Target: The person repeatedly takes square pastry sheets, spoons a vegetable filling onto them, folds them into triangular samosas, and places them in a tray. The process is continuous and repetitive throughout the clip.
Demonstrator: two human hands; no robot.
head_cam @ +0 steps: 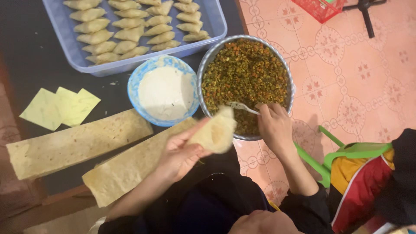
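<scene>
Paste bowl [164,91] left of filling bowl [245,82], tray [65,41] behind.

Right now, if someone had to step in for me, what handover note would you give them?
Left hand: holds a folded pastry cone, open end toward the filling bowl.
Right hand: grips a spoon dipped in the chopped filling.
Nearby: blue bowl of white paste, two long pastry strips, a few cut pieces.
Done: rows of folded triangles in the blue tray.
Left: the cone looks unfilled and unsealed; strips remain unused.
</scene>
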